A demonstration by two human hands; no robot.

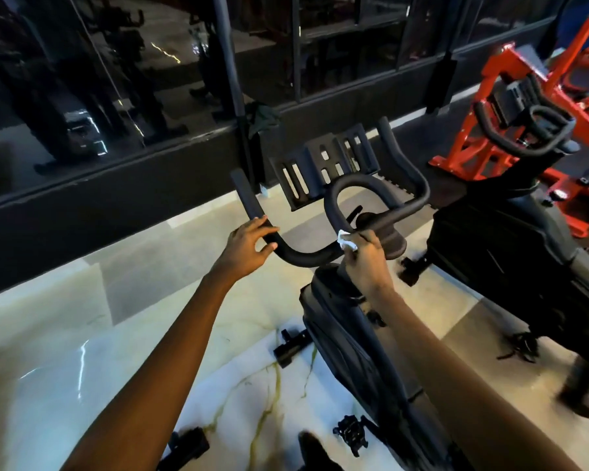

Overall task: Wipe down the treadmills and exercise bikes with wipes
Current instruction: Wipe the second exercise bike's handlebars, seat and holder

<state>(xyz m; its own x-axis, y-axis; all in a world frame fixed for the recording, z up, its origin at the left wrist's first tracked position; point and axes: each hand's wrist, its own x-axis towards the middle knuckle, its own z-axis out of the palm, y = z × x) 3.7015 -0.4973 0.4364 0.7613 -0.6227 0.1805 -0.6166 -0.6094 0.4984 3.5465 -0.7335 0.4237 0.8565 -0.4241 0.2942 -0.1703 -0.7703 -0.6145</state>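
A black exercise bike (pixel 351 334) stands right in front of me on the marble floor. Its black handlebar (pixel 303 258) curves up on both sides around a slotted console tray (pixel 323 164). My left hand (pixel 249 248) wraps around the left bend of the handlebar. My right hand (pixel 366 258) holds a crumpled white wipe (pixel 449 240) pressed against the middle of the handlebar, where the inner loop meets the bar.
A second black exercise bike (pixel 510 239) stands to the right, with a red machine frame (pixel 497 107) behind it. A dark glass wall with a low ledge (pixel 116 185) runs across the back. Pedals (pixel 351 433) and floor stabilisers stick out low near my feet.
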